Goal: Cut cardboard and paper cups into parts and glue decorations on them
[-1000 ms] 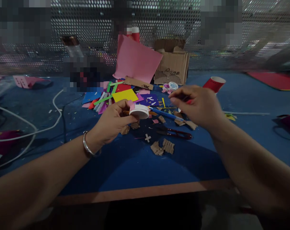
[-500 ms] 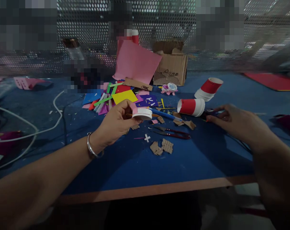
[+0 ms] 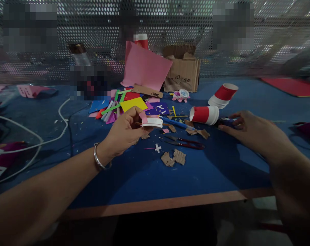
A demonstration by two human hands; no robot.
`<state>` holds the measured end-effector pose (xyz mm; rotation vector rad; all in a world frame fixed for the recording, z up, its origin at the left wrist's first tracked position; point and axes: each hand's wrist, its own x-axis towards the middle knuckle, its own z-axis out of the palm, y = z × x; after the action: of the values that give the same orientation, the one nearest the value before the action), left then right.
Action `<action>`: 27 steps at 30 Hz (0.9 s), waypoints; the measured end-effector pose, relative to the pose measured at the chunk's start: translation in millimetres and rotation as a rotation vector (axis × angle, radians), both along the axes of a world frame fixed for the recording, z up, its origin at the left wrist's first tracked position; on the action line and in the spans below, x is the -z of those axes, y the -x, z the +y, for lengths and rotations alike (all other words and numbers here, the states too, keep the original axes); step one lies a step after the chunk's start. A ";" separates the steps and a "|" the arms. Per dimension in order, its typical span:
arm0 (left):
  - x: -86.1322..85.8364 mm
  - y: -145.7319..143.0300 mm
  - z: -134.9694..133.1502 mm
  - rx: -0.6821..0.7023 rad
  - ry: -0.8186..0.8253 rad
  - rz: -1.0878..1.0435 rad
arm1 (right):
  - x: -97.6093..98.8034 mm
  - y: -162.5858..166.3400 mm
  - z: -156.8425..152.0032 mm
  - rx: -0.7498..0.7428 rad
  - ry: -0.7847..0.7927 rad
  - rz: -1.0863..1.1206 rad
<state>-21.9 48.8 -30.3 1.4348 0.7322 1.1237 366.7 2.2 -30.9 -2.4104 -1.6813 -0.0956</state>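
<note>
My left hand (image 3: 124, 133) pinches a white round lid-like piece (image 3: 153, 123) with a pink strip at its edge, holding it above the table. At the right, my right hand (image 3: 247, 131) has its fingers and thumb round a dark glue gun (image 3: 225, 122); its far side is hidden by the fingers. The gun's front end is close to a red and white paper cup (image 3: 203, 114) lying on its side. Between my hands lie thread snips (image 3: 184, 141), a blue pen (image 3: 178, 122), a small white cross (image 3: 157, 148) and torn cardboard bits (image 3: 179, 157).
Coloured paper scraps (image 3: 133, 104) are heaped behind my left hand. Farther back stand a pink sheet (image 3: 146, 66), a cardboard box (image 3: 182, 75) and a small pink turtle-like figure (image 3: 183, 94). More stacked cups (image 3: 224, 95) lean at the right. A white cable (image 3: 52, 139) crosses the left side.
Little differs. My right hand stays at the glue gun with its fingers slightly shifted, and my left hand keeps the white piece in nearly the same place.
</note>
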 end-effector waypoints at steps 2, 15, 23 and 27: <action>-0.4 -0.3 0.9 -0.041 -0.008 -0.030 | -8.4 7.9 -5.9 -0.023 -0.118 -0.055; 3.0 -1.0 8.6 -0.215 0.029 -0.191 | -26.1 140.1 22.3 -0.939 -0.063 0.020; 5.0 -1.6 12.9 -0.232 0.009 -0.156 | -15.1 163.7 51.3 -0.932 0.039 -0.098; 3.8 -1.9 12.1 -0.235 0.007 -0.145 | -9.0 168.8 65.9 -0.922 0.027 -0.051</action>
<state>-20.0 60.9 -34.1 1.2695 0.8156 1.3895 197.9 68.1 -22.0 -1.4283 -2.6173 0.0091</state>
